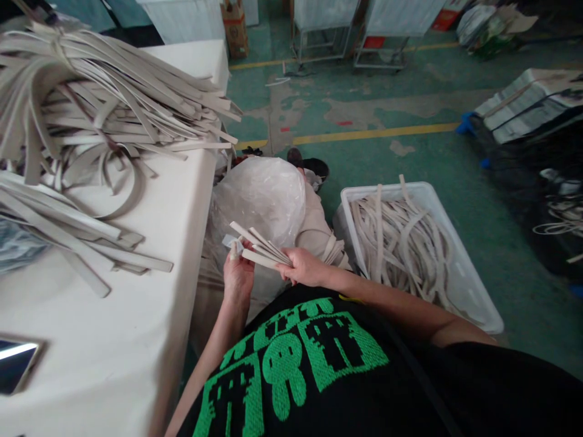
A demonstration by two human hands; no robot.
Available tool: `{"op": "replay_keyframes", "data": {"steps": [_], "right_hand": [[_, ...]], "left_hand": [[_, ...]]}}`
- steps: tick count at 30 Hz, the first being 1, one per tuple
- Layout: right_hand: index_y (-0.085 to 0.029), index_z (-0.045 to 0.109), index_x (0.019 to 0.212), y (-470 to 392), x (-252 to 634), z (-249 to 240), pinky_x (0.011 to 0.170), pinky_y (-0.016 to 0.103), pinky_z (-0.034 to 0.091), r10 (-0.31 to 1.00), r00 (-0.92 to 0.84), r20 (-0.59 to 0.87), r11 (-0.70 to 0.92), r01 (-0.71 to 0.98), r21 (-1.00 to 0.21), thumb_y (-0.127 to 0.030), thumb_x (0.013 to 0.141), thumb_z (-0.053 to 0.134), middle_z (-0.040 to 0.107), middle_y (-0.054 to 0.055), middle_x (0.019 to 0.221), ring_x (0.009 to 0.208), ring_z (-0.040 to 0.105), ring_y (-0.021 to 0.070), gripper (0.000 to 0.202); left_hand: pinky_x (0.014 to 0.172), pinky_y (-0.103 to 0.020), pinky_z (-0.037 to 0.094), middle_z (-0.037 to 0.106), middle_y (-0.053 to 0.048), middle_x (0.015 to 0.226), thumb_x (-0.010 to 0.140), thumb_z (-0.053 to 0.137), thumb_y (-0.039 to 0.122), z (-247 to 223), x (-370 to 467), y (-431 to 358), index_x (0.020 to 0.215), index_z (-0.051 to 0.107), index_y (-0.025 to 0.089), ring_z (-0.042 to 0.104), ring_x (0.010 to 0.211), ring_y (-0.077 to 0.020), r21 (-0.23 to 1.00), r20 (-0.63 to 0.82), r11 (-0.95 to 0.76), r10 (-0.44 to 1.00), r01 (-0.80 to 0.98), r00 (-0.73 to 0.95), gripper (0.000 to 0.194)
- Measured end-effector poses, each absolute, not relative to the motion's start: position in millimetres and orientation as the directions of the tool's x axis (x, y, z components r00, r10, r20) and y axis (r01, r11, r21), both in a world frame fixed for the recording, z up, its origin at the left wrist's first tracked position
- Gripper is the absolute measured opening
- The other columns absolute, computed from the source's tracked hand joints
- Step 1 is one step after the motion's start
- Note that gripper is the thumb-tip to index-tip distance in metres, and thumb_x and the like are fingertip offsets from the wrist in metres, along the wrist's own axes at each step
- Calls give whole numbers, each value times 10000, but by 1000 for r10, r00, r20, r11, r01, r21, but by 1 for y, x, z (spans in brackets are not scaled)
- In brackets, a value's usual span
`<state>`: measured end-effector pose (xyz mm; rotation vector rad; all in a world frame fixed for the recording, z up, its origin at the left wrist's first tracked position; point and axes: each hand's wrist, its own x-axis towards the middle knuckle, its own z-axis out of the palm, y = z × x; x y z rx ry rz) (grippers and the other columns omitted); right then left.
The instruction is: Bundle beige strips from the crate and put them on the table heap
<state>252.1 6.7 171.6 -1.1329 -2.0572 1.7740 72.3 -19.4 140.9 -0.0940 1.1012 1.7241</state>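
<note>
A small bundle of pale beige flat strips (268, 250) is gripped in my right hand (306, 267), with the loose ends fanned toward the left. My left hand (239, 276) is at those ends, its fingers curled together. Something small, clear and plastic-looking (231, 241) shows at its fingertips. Whether the left fingers also pinch a strip is not clear. Both hands are in front of my waist, above a large clear plastic bag (264, 194) and beige material beneath.
To the left, a white-covered table (150, 321) bears a large tied bundle of strips (113, 79), looser strips (91, 237) and a dark-screened device (18, 364). On the right stands a white bin (473, 291) full of tangled strips (401, 237). Wheeled carts (323, 18) stand farther off.
</note>
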Motion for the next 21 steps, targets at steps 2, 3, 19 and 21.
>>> {"op": "replay_keyframes", "data": {"steps": [2, 3, 19, 21], "right_hand": [[-154, 580, 989, 7, 251, 176, 488, 191, 411, 680, -659, -323, 52, 482, -875, -273, 940, 544, 677, -15, 682, 460, 578, 93, 133], [-154, 589, 982, 7, 251, 177, 512, 195, 409, 694, -646, -320, 85, 513, -854, -274, 944, 552, 683, -9, 684, 479, 588, 98, 131], [-147, 604, 1045, 25, 241, 173, 595, 216, 442, 715, -617, -330, 166, 608, -776, -322, 995, 526, 722, 37, 760, 577, 650, 129, 198], [-146, 577, 1039, 31, 235, 172, 519, 190, 443, 662, -650, -373, 19, 512, -859, -312, 999, 512, 709, 16, 734, 499, 617, 99, 183]], "left_hand": [[746, -225, 534, 740, -27, 795, 852, 744, 289, 140, 72, -21, 816, 719, 157, 694, 732, -115, 693, -485, -54, 703, -718, -520, 139], [777, -242, 536, 746, -41, 828, 837, 760, 317, 139, 72, -23, 826, 719, 157, 702, 766, -127, 722, -455, -60, 709, -689, -539, 166], [710, -228, 508, 703, 12, 719, 512, 959, 310, 135, 79, -23, 743, 638, 153, 666, 645, -97, 706, -517, 66, 729, -705, -449, 426], [650, -220, 494, 671, 25, 652, 492, 966, 314, 135, 83, -24, 736, 639, 141, 629, 577, -87, 689, -543, 148, 754, -709, -370, 444]]}}
